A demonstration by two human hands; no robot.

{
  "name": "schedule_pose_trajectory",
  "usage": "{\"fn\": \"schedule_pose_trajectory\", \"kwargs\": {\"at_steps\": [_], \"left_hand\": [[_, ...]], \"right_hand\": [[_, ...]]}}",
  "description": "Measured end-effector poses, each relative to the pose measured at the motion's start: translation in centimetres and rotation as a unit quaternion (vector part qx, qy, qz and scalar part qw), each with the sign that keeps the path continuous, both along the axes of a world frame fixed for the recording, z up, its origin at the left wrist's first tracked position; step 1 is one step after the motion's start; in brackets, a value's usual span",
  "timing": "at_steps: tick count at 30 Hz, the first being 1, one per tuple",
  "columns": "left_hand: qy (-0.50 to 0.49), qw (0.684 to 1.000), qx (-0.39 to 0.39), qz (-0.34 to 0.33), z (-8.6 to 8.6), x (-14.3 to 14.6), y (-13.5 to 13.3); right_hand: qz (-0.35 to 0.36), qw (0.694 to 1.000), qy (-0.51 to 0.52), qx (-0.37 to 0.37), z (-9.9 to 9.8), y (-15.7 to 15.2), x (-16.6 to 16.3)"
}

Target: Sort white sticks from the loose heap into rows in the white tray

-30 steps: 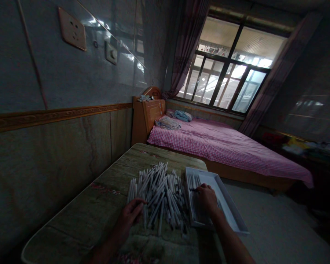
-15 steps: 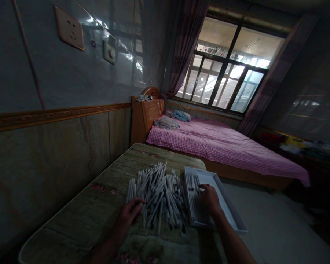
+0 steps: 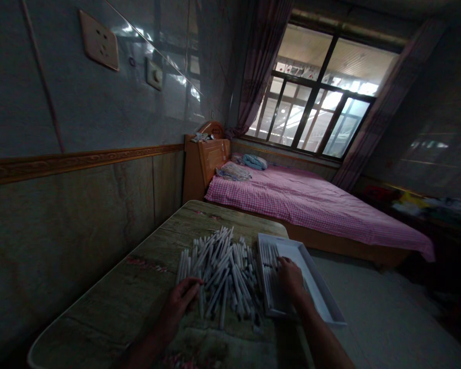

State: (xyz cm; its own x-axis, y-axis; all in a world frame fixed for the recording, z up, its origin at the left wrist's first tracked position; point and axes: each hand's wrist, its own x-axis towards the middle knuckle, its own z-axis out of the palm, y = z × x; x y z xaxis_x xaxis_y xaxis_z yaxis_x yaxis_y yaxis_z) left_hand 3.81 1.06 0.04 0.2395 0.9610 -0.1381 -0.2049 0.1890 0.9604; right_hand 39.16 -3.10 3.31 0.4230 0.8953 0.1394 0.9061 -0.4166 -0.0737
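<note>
A heap of thin white pens (image 3: 218,269), some with dark parts, lies loosely on the table. At the heap's near left edge is my left hand (image 3: 182,297), its thumb and forefinger drawn together against the pens; what is between them is too dark to make out. A shallow white tray (image 3: 325,292) stands to the right of the heap, with a row of pens (image 3: 269,274) lined up along its left side. Over that row, my right hand (image 3: 291,277) reaches into the tray, fingers closed on a pen mostly hidden beneath them.
The marble-patterned table (image 3: 111,292) has a rounded pale edge and runs alongside the tiled wall (image 3: 111,205). Beyond it stands a bed (image 3: 292,200) with a pink checked sheet. The tray's right side reaches past the table edge, above the pale floor (image 3: 372,292).
My right hand has shifted slightly left and lower over the row in the tray. My left hand has stayed nearly in place by the heap.
</note>
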Motion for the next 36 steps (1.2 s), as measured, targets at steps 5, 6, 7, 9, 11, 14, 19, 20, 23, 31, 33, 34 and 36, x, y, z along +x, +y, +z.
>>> {"fn": "schedule_pose_trajectory", "kwargs": {"at_steps": [5, 6, 7, 9, 11, 14, 19, 20, 23, 31, 33, 34, 36], "left_hand": [[-0.004, 1.0, -0.001, -0.004, 0.0, -0.1, 0.1], [-0.008, 1.0, 0.003, -0.003, 0.0, -0.1, 0.0], [-0.011, 1.0, 0.008, 0.0, 0.0, -0.1, 0.0], [-0.019, 1.0, 0.019, 0.006, 0.1, -0.1, -0.1], [-0.023, 0.999, 0.021, 0.017, 0.2, -0.1, -0.1], [-0.034, 0.998, 0.035, 0.036, 0.4, -0.2, -0.2], [-0.01, 0.998, 0.057, 0.026, 0.5, -0.2, -0.6], [-0.003, 0.998, 0.061, 0.019, 0.4, -0.1, -0.7], [0.016, 0.997, 0.075, 0.003, 0.3, 0.0, -1.1], [0.047, 0.991, 0.122, -0.034, -0.1, 0.1, -1.4], [0.05, 0.99, 0.13, -0.034, -0.2, 0.2, -1.4], [0.051, 0.989, 0.133, -0.034, -0.2, 0.2, -1.4], [0.056, 0.988, 0.139, -0.037, -0.1, 0.1, -1.5]], "right_hand": [[0.009, 1.0, 0.012, -0.001, -0.3, -0.2, 0.1], [0.014, 1.0, 0.015, 0.003, -0.2, -0.2, 0.2], [0.019, 1.0, 0.018, 0.008, -0.1, -0.3, 0.3], [0.027, 0.999, 0.022, 0.022, 0.4, -0.6, 0.3], [0.035, 0.998, 0.024, 0.042, 1.0, -0.9, -0.2], [0.068, 0.988, 0.065, 0.12, 1.8, -2.1, -2.7], [0.119, 0.979, 0.123, 0.106, 0.9, -6.0, -10.4], [0.113, 0.984, 0.111, 0.083, 0.4, -6.7, -12.0], [0.105, 0.991, 0.068, 0.037, -0.8, -7.9, -15.4], [0.042, 0.997, 0.042, -0.042, -0.4, -6.8, -17.8], [0.038, 0.998, 0.047, -0.031, -0.8, -6.7, -17.8], [0.038, 0.998, 0.052, -0.022, -1.1, -6.8, -17.7], [0.041, 0.997, 0.062, 0.0, -1.8, -7.0, -17.5]]}}
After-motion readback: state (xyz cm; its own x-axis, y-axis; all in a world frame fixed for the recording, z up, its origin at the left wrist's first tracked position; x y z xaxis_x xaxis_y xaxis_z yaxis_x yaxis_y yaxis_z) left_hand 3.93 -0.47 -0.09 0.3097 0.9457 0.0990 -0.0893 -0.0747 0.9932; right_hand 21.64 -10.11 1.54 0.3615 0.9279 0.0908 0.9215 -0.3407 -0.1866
